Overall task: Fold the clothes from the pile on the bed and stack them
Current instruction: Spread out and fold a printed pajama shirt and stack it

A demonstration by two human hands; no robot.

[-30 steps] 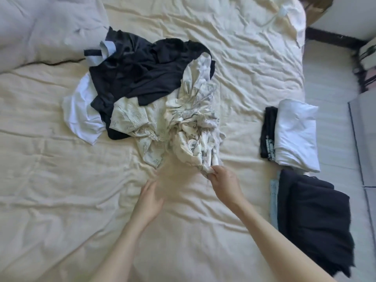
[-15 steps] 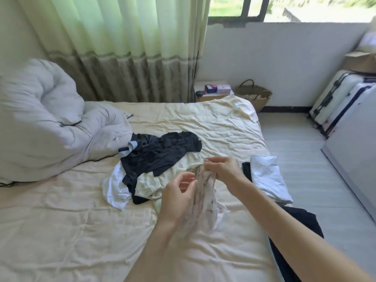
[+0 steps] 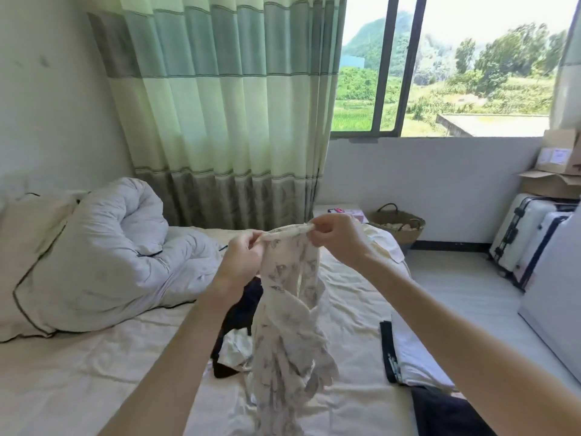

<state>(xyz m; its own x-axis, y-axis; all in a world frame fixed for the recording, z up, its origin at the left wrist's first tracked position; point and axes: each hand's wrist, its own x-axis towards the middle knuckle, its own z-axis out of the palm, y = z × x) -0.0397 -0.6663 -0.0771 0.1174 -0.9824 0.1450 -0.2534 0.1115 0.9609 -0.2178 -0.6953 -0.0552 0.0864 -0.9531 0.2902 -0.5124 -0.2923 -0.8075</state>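
Note:
A cream garment with a grey print [image 3: 287, 325] hangs in the air above the bed [image 3: 94, 372]. My left hand [image 3: 240, 262] pinches its top edge on the left, and my right hand [image 3: 338, 239] pinches the same gathered edge on the right. Behind the hanging cloth lies what shows of the pile [image 3: 234, 338]: dark and white pieces, largely hidden by my left arm and the garment. On the right side of the bed sits a folded white piece on a black one [image 3: 415, 357], with folded dark clothes [image 3: 446, 413] nearer to me.
A rolled grey quilt [image 3: 110, 256] fills the bed's left side. A striped curtain [image 3: 226, 114] and a window are behind. A woven basket [image 3: 397, 226], suitcases [image 3: 528, 240] and cardboard boxes [image 3: 556, 171] stand on the floor to the right.
Both hands lifted the printed garment off the pile and raised it high; my left hand, open on the sheet a second ago, now pinches its top edge. The view tilted up.

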